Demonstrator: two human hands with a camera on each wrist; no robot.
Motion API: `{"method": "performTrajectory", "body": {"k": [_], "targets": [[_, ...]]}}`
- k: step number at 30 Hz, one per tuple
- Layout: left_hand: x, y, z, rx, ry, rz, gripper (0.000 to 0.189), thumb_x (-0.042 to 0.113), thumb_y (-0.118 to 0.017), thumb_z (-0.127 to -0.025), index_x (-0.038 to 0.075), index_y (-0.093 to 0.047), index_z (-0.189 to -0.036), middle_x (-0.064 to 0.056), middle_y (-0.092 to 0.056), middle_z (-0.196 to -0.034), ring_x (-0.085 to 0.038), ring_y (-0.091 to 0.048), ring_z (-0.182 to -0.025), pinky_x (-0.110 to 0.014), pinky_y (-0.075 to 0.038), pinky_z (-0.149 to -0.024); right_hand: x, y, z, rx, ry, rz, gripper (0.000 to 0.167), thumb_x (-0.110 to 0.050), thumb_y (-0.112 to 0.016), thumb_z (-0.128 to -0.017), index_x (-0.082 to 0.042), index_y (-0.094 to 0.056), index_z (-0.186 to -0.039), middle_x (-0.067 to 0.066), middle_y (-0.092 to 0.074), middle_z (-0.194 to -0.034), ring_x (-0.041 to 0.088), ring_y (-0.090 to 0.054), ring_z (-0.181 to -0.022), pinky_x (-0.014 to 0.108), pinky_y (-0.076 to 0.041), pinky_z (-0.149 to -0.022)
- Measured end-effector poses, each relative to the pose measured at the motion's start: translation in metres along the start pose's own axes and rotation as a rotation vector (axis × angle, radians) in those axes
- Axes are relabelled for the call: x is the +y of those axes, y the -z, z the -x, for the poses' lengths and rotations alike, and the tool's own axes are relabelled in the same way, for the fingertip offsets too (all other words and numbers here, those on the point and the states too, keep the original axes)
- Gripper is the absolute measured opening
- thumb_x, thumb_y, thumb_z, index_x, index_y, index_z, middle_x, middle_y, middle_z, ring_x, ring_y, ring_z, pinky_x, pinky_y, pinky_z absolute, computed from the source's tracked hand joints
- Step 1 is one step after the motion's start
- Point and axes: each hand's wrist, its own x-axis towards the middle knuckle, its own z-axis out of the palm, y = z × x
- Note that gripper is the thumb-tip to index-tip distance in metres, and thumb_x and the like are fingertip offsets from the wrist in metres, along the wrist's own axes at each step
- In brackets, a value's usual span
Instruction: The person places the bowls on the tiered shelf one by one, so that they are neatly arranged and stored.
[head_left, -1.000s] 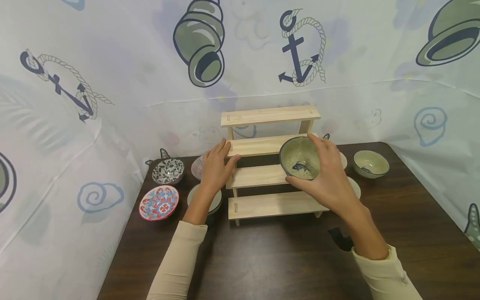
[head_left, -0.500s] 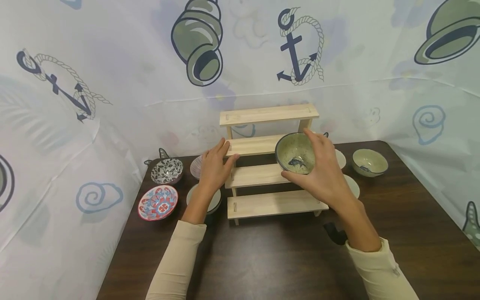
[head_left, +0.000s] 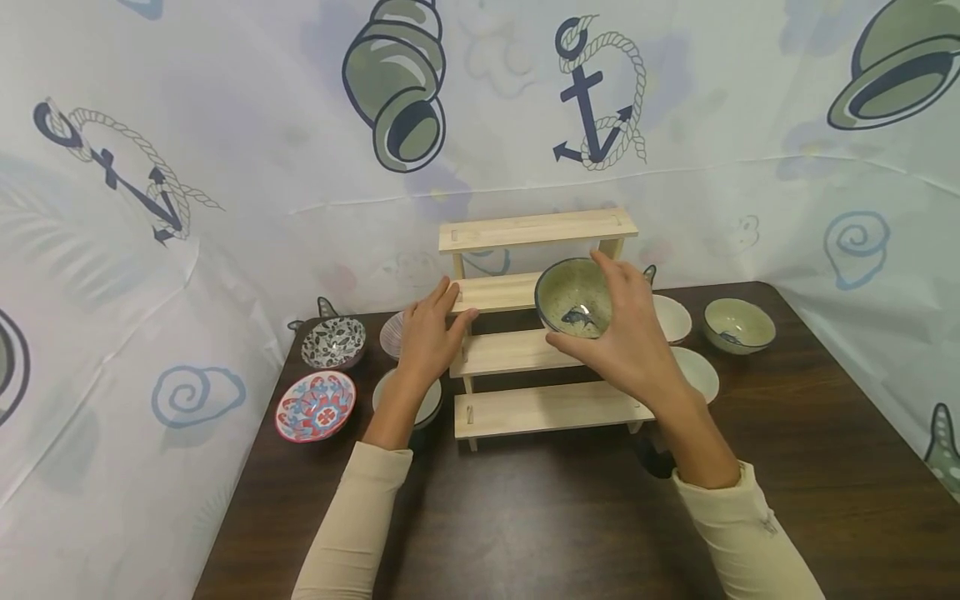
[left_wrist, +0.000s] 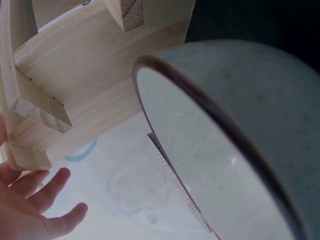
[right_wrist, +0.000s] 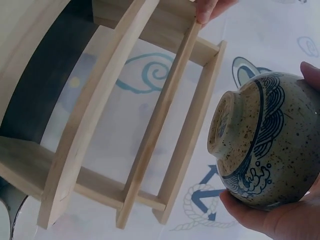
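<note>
My right hand (head_left: 630, 333) grips a speckled bowl (head_left: 562, 287) by its rim and side, thumb below and fingers above. A blue fish is painted inside it, and blue waves show on its outside in the right wrist view, with its foot towards the wooden shelf. In the head view the bowl is tilted towards me and overlaps the middle boards of the stepped wooden shelf (head_left: 525, 408). My left hand (head_left: 435, 329) rests at the shelf's left end, fingers extended at the second board from the top. A pale dark-rimmed bowl (left_wrist: 240, 110) is close by in the left wrist view.
Left of the shelf are a black-and-white patterned bowl (head_left: 333, 342), a red-and-blue bowl (head_left: 315, 406) and a ribbed bowl (head_left: 392, 333). To the right are a green fish bowl (head_left: 738, 325) and two pale bowls, one whiter (head_left: 672, 317). A printed cloth (head_left: 247, 275) hangs behind.
My right hand has carried the bowl left and slightly upward, across the front of the shelf. My left hand has stayed at the shelf's left end.
</note>
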Motion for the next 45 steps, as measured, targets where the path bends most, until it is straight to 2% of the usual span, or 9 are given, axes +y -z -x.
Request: {"method": "performTrajectory", "body": {"k": [17, 24, 33, 45], "targets": [[0.002, 0.001, 0.0, -0.008, 0.011, 0.0, 0.066, 0.047, -0.058, -0.104, 0.006, -0.047, -0.155, -0.014, -0.037, -0.166, -0.038, -0.042, -0.15, -0.062, -0.022, -0.125, -0.009, -0.011, -0.015, 0.042, 0.036, -0.009, 0.108, -0.039, -0.092, -0.072, -0.015, -0.034, -0.161, 0.021, -0.039, -0.154, 0.04, -0.041, -0.139, 0.065, -0.042, -0.108], [0.001, 0.0, 0.0, 0.002, 0.009, 0.001, 0.065, 0.045, -0.06, -0.104, 0.006, -0.048, -0.154, -0.014, -0.039, -0.165, -0.038, -0.043, -0.149, -0.061, -0.024, -0.125, -0.012, -0.015, -0.023, 0.038, 0.039, -0.012, 0.108, -0.04, -0.091, -0.073, -0.017, -0.033, -0.162, 0.022, -0.035, -0.158, 0.04, -0.038, -0.145, 0.066, -0.039, -0.112], [0.001, 0.001, 0.001, -0.006, 0.012, -0.007, 0.067, 0.048, -0.059, -0.103, 0.007, -0.046, -0.155, -0.014, -0.037, -0.166, -0.038, -0.043, -0.15, -0.061, -0.022, -0.125, -0.021, -0.022, -0.034, 0.043, 0.071, -0.013, 0.108, -0.042, -0.09, -0.074, -0.018, -0.033, -0.162, 0.022, -0.036, -0.156, 0.039, -0.045, -0.138, 0.062, -0.045, -0.109], [0.001, 0.001, 0.0, -0.004, -0.004, -0.023, 0.065, 0.047, -0.058, -0.104, 0.008, -0.047, -0.155, -0.014, -0.039, -0.165, -0.038, -0.044, -0.148, -0.063, -0.026, -0.123, -0.028, -0.025, -0.044, 0.05, 0.078, -0.021, 0.108, -0.041, -0.089, -0.074, -0.019, -0.032, -0.162, 0.022, -0.036, -0.157, 0.039, -0.038, -0.142, 0.063, -0.045, -0.108]]}}
